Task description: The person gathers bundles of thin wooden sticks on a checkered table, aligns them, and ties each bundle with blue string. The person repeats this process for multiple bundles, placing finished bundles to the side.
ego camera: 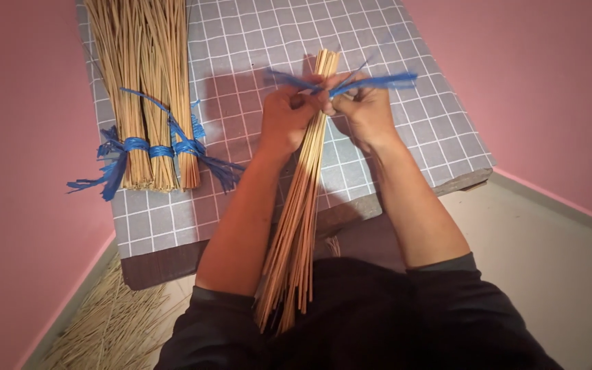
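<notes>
A long bundle of thin tan sticks [301, 199] runs from my lap up over the table's near edge. My left hand [286, 118] and my right hand [364, 109] meet near the bundle's far end. Both pinch a blue plastic string [378, 81] that wraps the sticks there. One string end points left past my left hand, the other stretches right past my right hand.
Three tied stick bundles [151, 96] with blue string bands lie side by side at the table's left. The table carries a grey grid-patterned cloth [255, 48]. Loose sticks [107, 322] are scattered on the floor at lower left. Pink walls stand on both sides.
</notes>
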